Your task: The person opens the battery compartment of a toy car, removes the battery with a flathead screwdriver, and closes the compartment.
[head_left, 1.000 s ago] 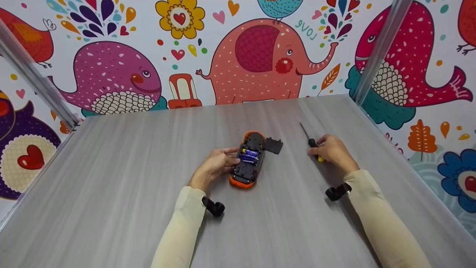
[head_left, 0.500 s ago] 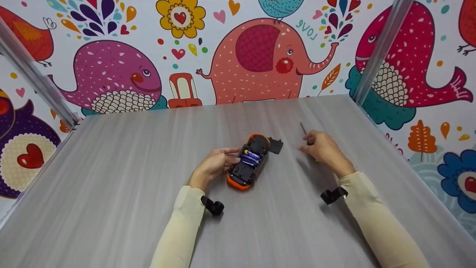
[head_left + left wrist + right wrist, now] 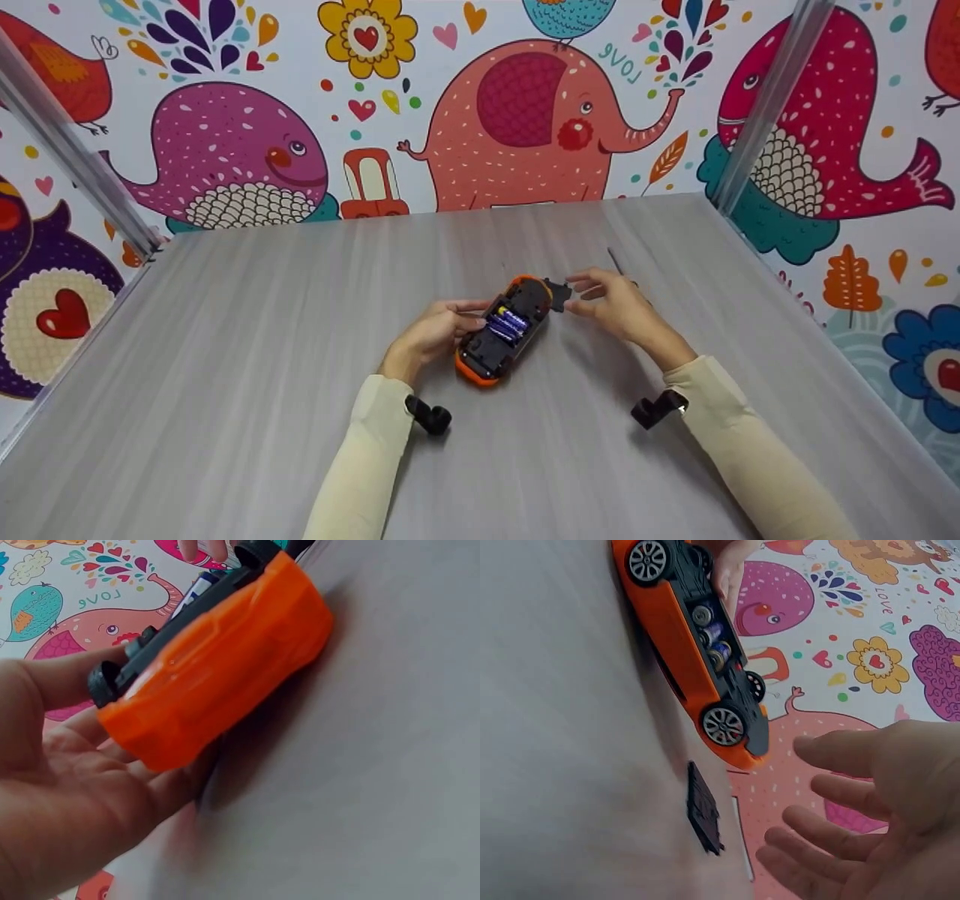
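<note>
My left hand (image 3: 429,331) holds an orange toy car (image 3: 474,370) by its side, turned upside down with its black underside up. Three blue batteries (image 3: 712,634) lie in the uncovered compartment. In the right wrist view, the car's silver-spoked wheels (image 3: 724,726) show. A small black battery cover (image 3: 703,810) lies on the table just past the car's far end. My right hand (image 3: 619,306) hovers beside that cover, fingers spread and holding nothing. Behind the right hand lies a screwdriver (image 3: 615,261); only its shaft and a bit of its handle show, the rest being hidden.
The grey wood-grain table (image 3: 262,360) carries these things. A printed wall with an elephant (image 3: 517,165) and whales rises along its back and sides, with metal posts (image 3: 765,112) at the corners. Black wrist cameras (image 3: 429,415) stick out from both sleeves.
My right hand has let go of the screwdriver and moved left to the battery cover. The toy car has tilted clockwise in my left hand, its far end swinging right toward the cover.
</note>
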Motion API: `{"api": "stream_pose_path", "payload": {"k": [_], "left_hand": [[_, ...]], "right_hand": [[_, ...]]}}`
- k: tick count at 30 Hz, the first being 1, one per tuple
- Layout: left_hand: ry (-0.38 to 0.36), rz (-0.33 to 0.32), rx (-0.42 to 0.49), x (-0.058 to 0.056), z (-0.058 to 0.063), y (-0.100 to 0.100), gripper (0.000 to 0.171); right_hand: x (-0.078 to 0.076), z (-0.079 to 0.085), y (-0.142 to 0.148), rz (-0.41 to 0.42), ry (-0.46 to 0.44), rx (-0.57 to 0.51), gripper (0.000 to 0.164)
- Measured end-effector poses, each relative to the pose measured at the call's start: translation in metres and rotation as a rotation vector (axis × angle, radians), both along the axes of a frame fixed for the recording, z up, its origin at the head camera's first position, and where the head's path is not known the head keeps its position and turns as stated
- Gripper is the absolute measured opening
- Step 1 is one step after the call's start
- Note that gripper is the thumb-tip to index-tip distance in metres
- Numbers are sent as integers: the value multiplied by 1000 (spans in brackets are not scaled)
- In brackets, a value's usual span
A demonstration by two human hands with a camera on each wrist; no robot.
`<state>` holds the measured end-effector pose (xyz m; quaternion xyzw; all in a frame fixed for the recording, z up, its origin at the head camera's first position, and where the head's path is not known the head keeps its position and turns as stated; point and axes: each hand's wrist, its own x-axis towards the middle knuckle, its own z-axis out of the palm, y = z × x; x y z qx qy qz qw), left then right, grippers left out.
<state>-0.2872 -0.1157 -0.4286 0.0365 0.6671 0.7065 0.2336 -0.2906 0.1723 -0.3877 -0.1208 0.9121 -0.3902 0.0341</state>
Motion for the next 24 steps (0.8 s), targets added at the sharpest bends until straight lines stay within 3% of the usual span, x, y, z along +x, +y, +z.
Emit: {"api": "stream_pose_path", "payload": {"k": [6, 11, 17, 21, 24], "left_hand": [[52, -51, -36, -1, -2, -1, 49], [72, -80, -46, 0, -1, 0, 48], [101, -119, -81, 1, -1, 1, 49], [82, -138, -63, 1, -2, 3, 50], [55, -134, -45, 2, -1, 4, 52]], "right_hand": [[-5, -11, -4, 4, -77, -197, 52], [-8, -18, -7, 25, -192, -349, 55], [-8, -23, -12, -17, -346, -475, 57], [-7, -26, -15, -8, -433, -599, 56], [-6, -28, -15, 9, -455, -632, 55]]}}
